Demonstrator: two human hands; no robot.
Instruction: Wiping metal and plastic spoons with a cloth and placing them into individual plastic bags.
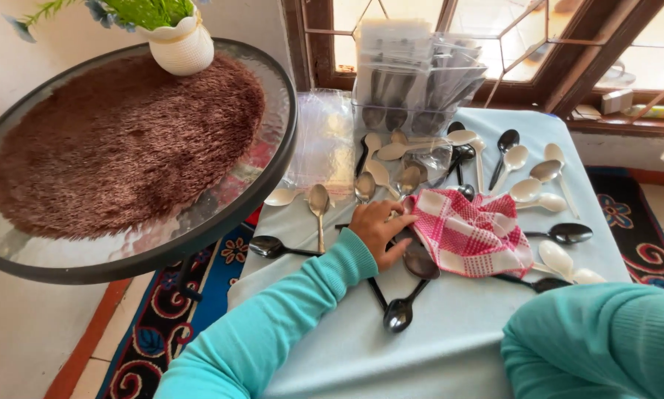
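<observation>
My left hand (pixel 378 227), in a teal sleeve, rests on a small table covered with a light blue cloth (pixel 450 347). Its fingers curl on the left edge of a pink and white checked cloth (pixel 474 235). A dark spoon (pixel 420 262) lies right under the thumb. Another black spoon (pixel 400 312) lies nearer to me. Several silver, white and black spoons (pixel 525 189) are scattered beyond and beside the cloth. Only the teal sleeve (pixel 594 340) of my right arm shows at the bottom right; the hand itself is out of sight.
A round glass table (pixel 273 159) with a brown shaggy mat (pixel 125 140) and a white plant pot (pixel 182 46) overhangs on the left. Clear plastic packs of spoons (pixel 413 81) stand by the window. Clear plastic bags (pixel 324 140) lie beside them. A patterned rug (pixel 162 332) covers the floor.
</observation>
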